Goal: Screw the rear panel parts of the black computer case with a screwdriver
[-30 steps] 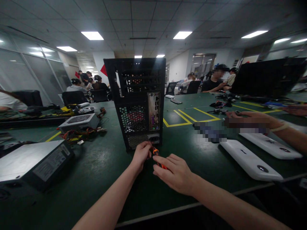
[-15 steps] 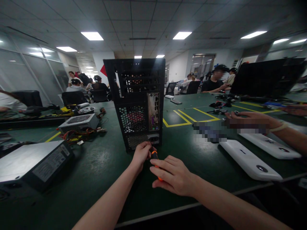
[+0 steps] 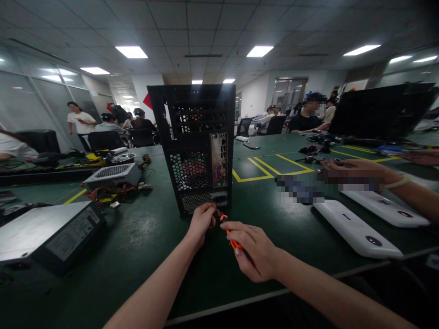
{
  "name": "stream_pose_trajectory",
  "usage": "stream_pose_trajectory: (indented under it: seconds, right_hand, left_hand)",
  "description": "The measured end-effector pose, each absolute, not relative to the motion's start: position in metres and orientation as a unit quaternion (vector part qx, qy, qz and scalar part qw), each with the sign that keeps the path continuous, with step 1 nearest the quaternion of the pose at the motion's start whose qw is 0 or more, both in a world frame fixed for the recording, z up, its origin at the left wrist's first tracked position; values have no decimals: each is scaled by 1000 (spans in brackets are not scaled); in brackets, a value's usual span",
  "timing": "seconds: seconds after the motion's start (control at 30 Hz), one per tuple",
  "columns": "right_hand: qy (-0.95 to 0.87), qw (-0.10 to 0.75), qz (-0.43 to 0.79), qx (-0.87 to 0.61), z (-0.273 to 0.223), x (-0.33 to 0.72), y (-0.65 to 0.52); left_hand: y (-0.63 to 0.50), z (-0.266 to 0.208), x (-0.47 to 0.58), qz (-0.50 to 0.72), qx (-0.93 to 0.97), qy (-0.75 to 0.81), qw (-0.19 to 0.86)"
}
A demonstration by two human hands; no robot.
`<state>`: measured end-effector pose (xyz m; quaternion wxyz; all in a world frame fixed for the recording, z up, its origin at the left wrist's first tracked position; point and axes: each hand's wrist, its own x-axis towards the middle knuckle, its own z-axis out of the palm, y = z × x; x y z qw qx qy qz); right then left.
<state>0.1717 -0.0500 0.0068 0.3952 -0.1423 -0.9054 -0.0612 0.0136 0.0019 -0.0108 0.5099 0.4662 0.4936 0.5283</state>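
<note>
A black computer case (image 3: 158,151) stands upright on the green table, its rear side facing me. At its lower edge, by the power socket, is my left hand (image 3: 201,222), with fingers pinched together. Whatever lies between those fingertips is too small to make out. My right hand (image 3: 255,251) grips a screwdriver (image 3: 234,241) with an orange and black handle. The screwdriver slants up and leftward, its tip end close to my left fingertips and the bottom of the case. Whether the tip touches a screw cannot be seen.
Left on the table are a large power supply (image 3: 73,237) and a smaller power supply (image 3: 115,176) with bundled cables. To the right lie two white devices (image 3: 353,228), and another person's hand (image 3: 363,170) is near them. A monitor (image 3: 377,112) stands further back.
My right hand and the screwdriver handle have shifted slightly right, tilting the screwdriver more. My left hand stays in place. A person in the left background has moved left.
</note>
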Motion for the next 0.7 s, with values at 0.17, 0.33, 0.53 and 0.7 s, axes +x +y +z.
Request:
stream_pose_trajectory:
  seconds: [0.17, 0.33, 0.53, 0.7]
  right_hand:
    - [-903, 402, -10, -151, 5, 174, -48]
    - [-828, 507, 166, -170, -2, 172, -42]
    - [-807, 538, 152, -190, -1, 174, -37]
    - [-882, 437, 50, -169, 5, 175, -41]
  left_hand:
    - [2, -11, 13, 533, 475, 483, 508]
    - [1, -9, 13, 526, 470, 490, 513]
    - [2, -9, 10, 517, 465, 473, 541]
    - [4, -13, 11, 549, 437, 455, 548]
